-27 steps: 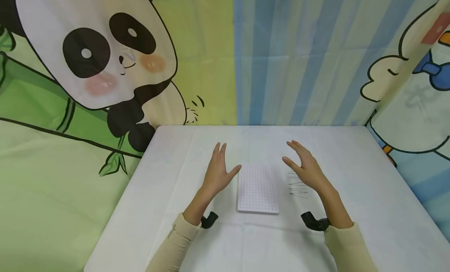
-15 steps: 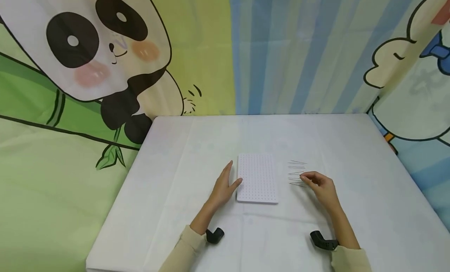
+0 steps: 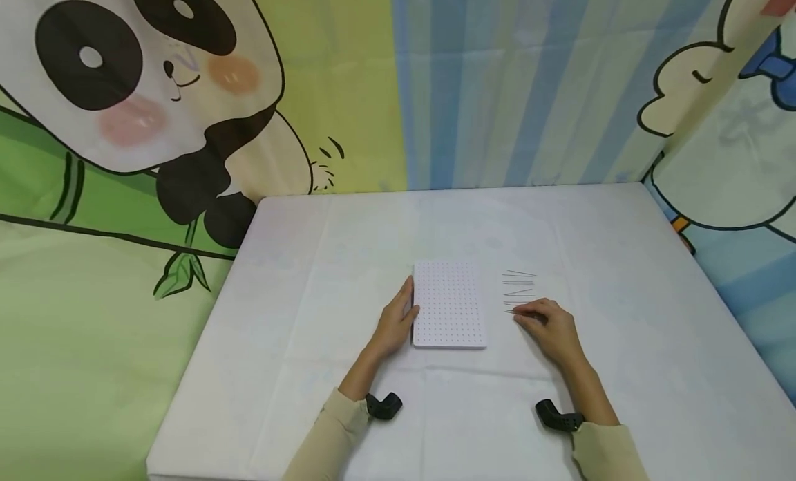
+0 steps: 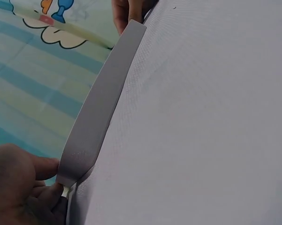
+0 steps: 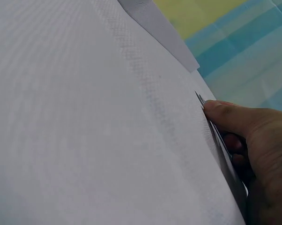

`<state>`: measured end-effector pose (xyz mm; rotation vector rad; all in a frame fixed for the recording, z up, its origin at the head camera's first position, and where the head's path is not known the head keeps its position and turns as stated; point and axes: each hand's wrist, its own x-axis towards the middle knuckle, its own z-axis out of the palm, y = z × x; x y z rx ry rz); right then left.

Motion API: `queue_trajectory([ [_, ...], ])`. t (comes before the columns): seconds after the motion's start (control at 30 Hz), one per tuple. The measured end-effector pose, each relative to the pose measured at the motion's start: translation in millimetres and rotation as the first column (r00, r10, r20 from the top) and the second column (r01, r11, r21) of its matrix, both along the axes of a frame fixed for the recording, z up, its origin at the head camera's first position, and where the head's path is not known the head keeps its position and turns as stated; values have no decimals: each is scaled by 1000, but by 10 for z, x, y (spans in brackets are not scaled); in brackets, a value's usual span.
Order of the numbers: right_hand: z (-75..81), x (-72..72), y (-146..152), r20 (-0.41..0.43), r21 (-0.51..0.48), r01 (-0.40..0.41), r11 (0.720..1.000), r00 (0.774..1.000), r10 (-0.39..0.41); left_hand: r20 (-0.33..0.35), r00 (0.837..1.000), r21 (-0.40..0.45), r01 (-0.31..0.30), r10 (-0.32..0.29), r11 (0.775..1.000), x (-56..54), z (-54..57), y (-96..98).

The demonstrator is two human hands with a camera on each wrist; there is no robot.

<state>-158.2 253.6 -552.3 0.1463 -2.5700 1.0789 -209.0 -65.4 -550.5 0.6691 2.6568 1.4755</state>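
Note:
A white pegboard [image 3: 449, 305] with rows of small holes lies flat on the table. My left hand [image 3: 390, 327] lies along its left edge, fingers mostly straight and thumb touching the rim. The left wrist view shows the thumb and fingertips at the board's near corner. Right of the board, several thin dark rods [image 3: 519, 283] lie in a loose column. My right hand [image 3: 552, 331] pinches at the lowest ones, thumb against fingers. In the right wrist view, thin pointed metal rods [image 5: 207, 115] run beneath the thumb; how many are gripped is hard to tell.
A white cloth covers the table [image 3: 348, 246]. Behind it hang printed curtains [image 3: 497, 87] with a panda and blue stripes. Each wrist carries a black camera mount [image 3: 383, 406].
Both hands have come down from above the table. The left has reached the pegboard's edge; the right has closed its fingertips at the rods and shifted to the lowest ones. The head view has shifted.

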Motion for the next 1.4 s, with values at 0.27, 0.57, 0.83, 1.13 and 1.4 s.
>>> queue_trajectory([
  [0.27,11,-50,-39,-41,39,22,999,999,-20,-9,1000,-60,12,-12,998,-25,29,8],
  [0.57,-1,-69,-43,-47,36,-4,999,999,6,-5,1000,-57,7,-8,998,-17,44,4],
  [0.83,26,-39,-74,-49,59,-13,998,999,16,4,1000,-39,2,-2,999,-6,40,5],
  [1.13,46,-31,-104,-73,104,-22,994,997,30,16,1000,-43,-7,7,999,-8,42,-7],
  [1.4,49,-40,-85,-52,159,-76,984,995,85,34,999,-45,-17,18,999,-1,46,-2],
])
